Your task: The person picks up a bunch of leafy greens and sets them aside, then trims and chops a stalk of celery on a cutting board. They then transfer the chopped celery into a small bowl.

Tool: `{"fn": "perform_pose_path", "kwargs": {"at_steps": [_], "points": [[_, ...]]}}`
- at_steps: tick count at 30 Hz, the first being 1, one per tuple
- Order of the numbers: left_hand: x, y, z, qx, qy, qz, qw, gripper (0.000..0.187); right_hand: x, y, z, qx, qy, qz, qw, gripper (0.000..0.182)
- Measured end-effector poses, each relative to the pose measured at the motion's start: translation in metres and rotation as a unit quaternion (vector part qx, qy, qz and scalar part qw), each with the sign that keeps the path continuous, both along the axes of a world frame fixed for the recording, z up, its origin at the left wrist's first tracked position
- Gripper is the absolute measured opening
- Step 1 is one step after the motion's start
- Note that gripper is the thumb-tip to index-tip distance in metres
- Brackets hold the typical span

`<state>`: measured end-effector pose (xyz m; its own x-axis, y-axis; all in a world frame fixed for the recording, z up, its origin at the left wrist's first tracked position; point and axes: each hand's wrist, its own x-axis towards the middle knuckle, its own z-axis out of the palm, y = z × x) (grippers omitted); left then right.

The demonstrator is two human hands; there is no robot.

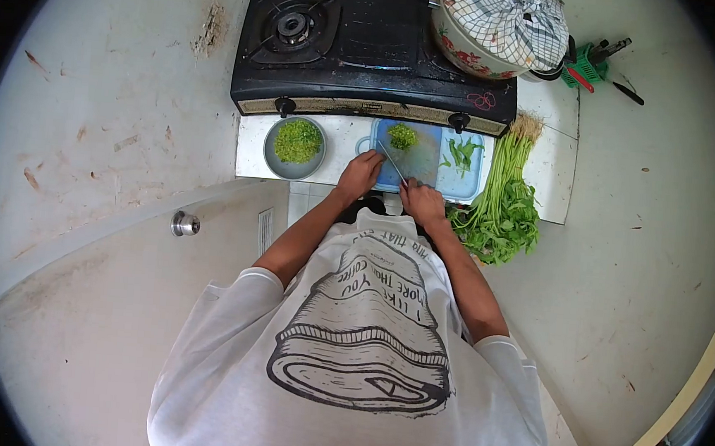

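Note:
My right hand (422,201) is closed round the handle of a knife (393,162), whose blade slants up and left across a blue cutting board (422,171). At the board's left edge, close to the blade, my left hand (362,174) has its fingers bent and pressed together; what they hold, if anything, is hidden. A small heap of chopped greens (402,135) lies at the top of the board. Loose green leaves (462,154) lie on its right part. Left of the board, a grey bowl (269,160) holds more chopped greens (297,141).
A large bunch of leafy stalks with roots (503,183) lies right of the board, leaves over the counter's front edge. Behind the board stands a black gas stove (378,42) with a cloth-topped pot (468,58). A green basket with utensils (588,65) is at the right.

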<state>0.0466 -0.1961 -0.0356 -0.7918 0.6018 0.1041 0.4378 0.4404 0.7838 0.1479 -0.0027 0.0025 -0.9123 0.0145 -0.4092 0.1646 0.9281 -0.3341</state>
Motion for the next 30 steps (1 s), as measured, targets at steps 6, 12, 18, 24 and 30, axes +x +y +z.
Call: {"fn": "perform_pose_path", "kwargs": {"at_steps": [6, 12, 18, 24, 30], "points": [[0.0, 0.0, 0.004, -0.019, -0.002, -0.007, 1.0, 0.017, 0.001, -0.007, -0.022, 0.002, 0.02, 0.008, 1.0, 0.04], [-0.001, 0.002, 0.006, -0.01, -0.003, 0.006, 1.0, 0.014, -0.007, -0.012, -0.031, -0.035, 0.051, 0.003, 0.998, 0.043], [0.0, 0.0, 0.008, -0.003, -0.02, 0.016, 1.0, 0.013, 0.005, -0.002, -0.018, -0.012, 0.013, -0.007, 1.0, 0.044], [0.001, 0.001, 0.005, -0.011, -0.016, 0.016, 1.0, 0.013, 0.005, 0.001, -0.011, -0.013, 0.038, 0.006, 0.999, 0.044], [0.0, 0.0, 0.006, -0.014, -0.013, 0.011, 1.0, 0.013, -0.001, -0.01, -0.017, 0.001, 0.023, 0.027, 0.999, 0.039]]}}
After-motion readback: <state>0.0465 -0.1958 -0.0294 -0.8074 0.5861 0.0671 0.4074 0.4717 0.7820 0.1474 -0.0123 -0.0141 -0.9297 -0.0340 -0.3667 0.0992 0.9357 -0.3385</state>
